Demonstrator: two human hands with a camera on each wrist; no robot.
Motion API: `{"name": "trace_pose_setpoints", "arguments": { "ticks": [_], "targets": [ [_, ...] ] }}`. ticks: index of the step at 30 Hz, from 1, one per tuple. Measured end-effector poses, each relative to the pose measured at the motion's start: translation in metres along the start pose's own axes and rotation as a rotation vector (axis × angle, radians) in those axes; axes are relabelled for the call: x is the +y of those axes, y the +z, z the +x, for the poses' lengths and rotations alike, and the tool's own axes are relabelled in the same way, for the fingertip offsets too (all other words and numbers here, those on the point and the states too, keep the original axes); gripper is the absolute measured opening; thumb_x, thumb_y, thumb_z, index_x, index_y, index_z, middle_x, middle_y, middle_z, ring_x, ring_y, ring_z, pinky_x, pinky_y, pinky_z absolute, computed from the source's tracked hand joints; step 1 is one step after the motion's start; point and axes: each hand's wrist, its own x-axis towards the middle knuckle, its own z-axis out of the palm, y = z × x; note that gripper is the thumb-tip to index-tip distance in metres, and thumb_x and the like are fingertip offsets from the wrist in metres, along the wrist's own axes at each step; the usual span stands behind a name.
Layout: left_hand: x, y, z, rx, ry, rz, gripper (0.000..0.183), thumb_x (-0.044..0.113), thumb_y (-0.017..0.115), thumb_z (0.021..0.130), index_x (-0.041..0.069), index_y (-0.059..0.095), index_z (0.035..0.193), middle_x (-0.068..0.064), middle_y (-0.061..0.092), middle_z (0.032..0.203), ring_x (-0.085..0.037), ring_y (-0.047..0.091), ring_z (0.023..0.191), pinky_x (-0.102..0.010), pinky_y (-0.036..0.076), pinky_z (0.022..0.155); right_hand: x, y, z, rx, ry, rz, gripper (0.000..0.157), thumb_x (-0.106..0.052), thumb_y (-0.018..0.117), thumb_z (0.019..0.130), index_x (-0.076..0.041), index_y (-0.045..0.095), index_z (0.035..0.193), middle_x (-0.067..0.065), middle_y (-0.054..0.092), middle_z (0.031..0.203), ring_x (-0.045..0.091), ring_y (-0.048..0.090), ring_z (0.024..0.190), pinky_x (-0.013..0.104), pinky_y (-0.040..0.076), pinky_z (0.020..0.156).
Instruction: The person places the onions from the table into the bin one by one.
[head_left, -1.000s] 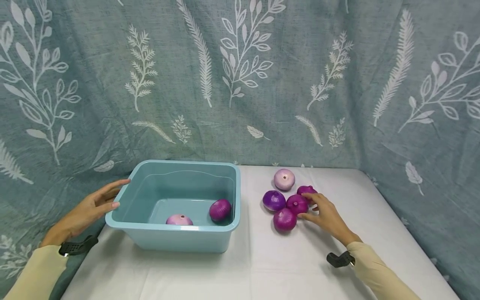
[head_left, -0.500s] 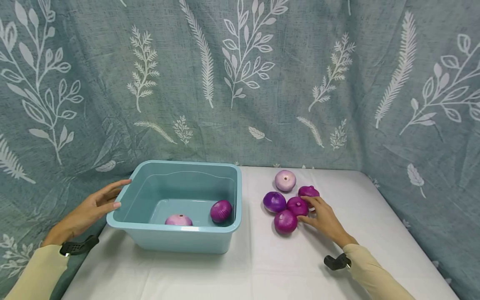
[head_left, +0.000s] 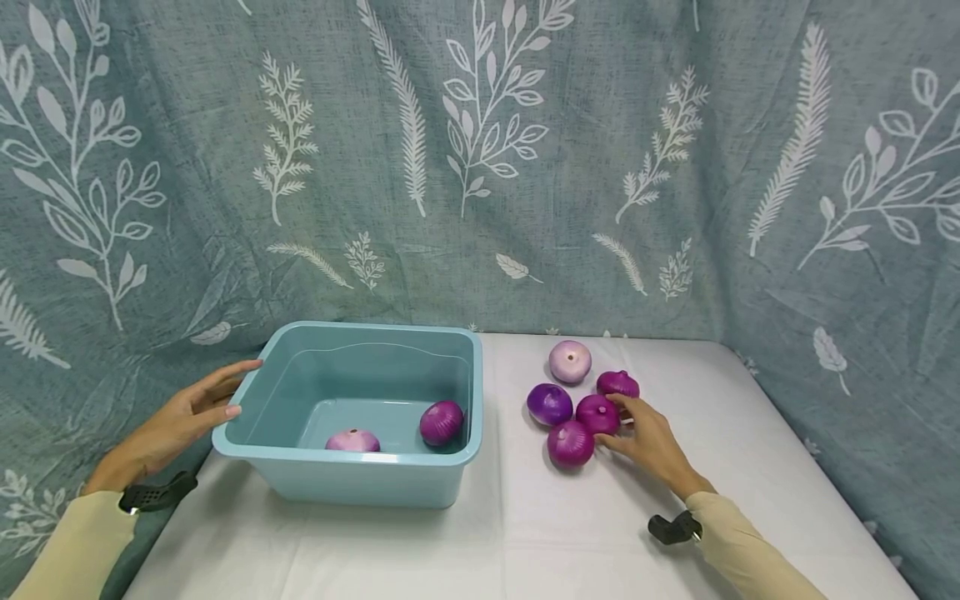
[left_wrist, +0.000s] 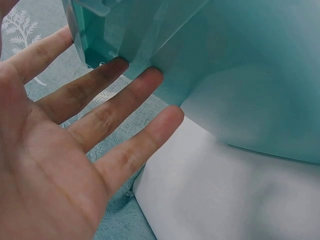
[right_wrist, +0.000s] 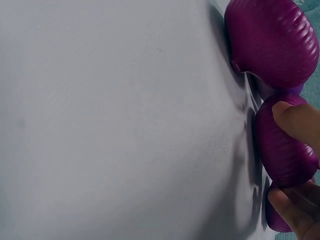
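Observation:
My left hand (head_left: 176, 425) rests its straight fingers on the left side of a light blue plastic tub (head_left: 352, 479); in the left wrist view those fingers (left_wrist: 160, 130) lie against its outer wall under the rim. On the white cloth, my right hand (head_left: 648, 437) pinches a red onion (head_left: 596, 412) in the middle of a cluster, thumb on the near side and fingers on the far side. Touching it or close around it are a front red onion (head_left: 570, 443), a darker purple onion (head_left: 550, 404) and a back red onion (head_left: 618, 383).
A pale pinkish onion (head_left: 570, 362) sits behind the cluster. Inside the tub lie another pale onion (head_left: 352, 441), partly hidden by the front rim, and a red onion (head_left: 441, 422). A leaf-patterned curtain (head_left: 510, 167) hangs behind the white-covered table (head_left: 570, 533).
My right hand has drawn slightly nearer and left, its fingers moving off the back onion and around the middle one. The pale onion in the tub has shifted slightly left.

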Motion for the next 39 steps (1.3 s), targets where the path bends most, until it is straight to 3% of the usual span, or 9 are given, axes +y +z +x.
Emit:
{"name": "trace_pose_setpoints", "arguments": {
  "ticks": [6,13,19,22,30,35,39],
  "targets": [
    [-0.001,0.000,0.000,0.001,0.008,0.001,0.063,0.011,0.048,0.110,0.027,0.023,0.166,-0.002,0.015,0.171,-0.028,0.016,0.154,-0.079,0.020,0.111,0.001,-0.005,-0.005,0.002,0.023,-0.020,0.077,-0.027,0.094,0.077,-0.003,0.059,0.141,0.018,0.066,0.127,0.030,0.070,0.095,0.049,0.061,0.084],
    [0.000,0.000,0.000,-0.008,0.015,-0.008,0.063,0.011,0.048,0.110,0.026,0.022,0.166,-0.003,0.013,0.171,-0.026,0.015,0.154,-0.081,0.017,0.110,-0.002,-0.015,-0.007,0.016,0.032,-0.015,0.074,-0.027,0.093,0.079,-0.007,0.059,0.141,0.017,0.065,0.126,0.031,0.071,0.094,0.049,0.061,0.082],
    [-0.001,0.000,0.001,0.002,0.027,0.009,0.063,0.011,0.048,0.110,0.025,0.022,0.166,-0.003,0.015,0.171,-0.001,0.023,0.144,-0.078,0.020,0.111,-0.006,-0.022,-0.006,0.047,0.024,-0.010,0.072,-0.028,0.093,0.078,-0.004,0.061,0.138,0.019,0.066,0.125,0.031,0.072,0.093,0.048,0.062,0.081],
    [-0.001,0.001,0.000,0.006,0.028,0.016,0.063,0.011,0.048,0.110,0.025,0.022,0.166,-0.004,0.015,0.171,0.002,0.024,0.141,-0.076,0.022,0.111,-0.008,-0.026,-0.005,0.070,0.003,-0.003,0.070,-0.026,0.093,0.079,-0.003,0.062,0.137,0.019,0.066,0.124,0.031,0.072,0.092,0.047,0.062,0.080],
    [0.001,0.002,-0.002,0.005,0.013,-0.006,0.063,0.011,0.049,0.110,0.026,0.023,0.166,-0.003,0.014,0.171,-0.012,0.019,0.149,-0.081,0.017,0.111,-0.014,-0.033,-0.001,0.098,-0.030,-0.005,0.072,-0.027,0.093,0.078,-0.004,0.061,0.138,0.013,0.065,0.122,0.028,0.071,0.094,0.038,0.062,0.081],
    [0.001,0.001,-0.001,0.008,0.015,0.002,0.063,0.012,0.048,0.111,0.026,0.023,0.166,-0.006,0.015,0.170,-0.023,0.019,0.152,-0.079,0.020,0.111,-0.019,-0.035,0.002,0.096,-0.036,-0.008,0.073,-0.028,0.093,0.078,-0.006,0.061,0.139,0.009,0.065,0.121,0.025,0.071,0.096,0.036,0.062,0.082],
    [0.001,0.001,0.000,0.002,0.014,0.007,0.063,0.012,0.049,0.110,0.026,0.022,0.166,-0.008,0.015,0.170,-0.039,0.014,0.153,-0.079,0.020,0.111,-0.025,-0.036,0.005,0.104,-0.053,0.010,0.071,-0.027,0.094,0.078,-0.005,0.061,0.138,0.010,0.065,0.118,0.026,0.071,0.095,0.039,0.062,0.082]
  ]
}}
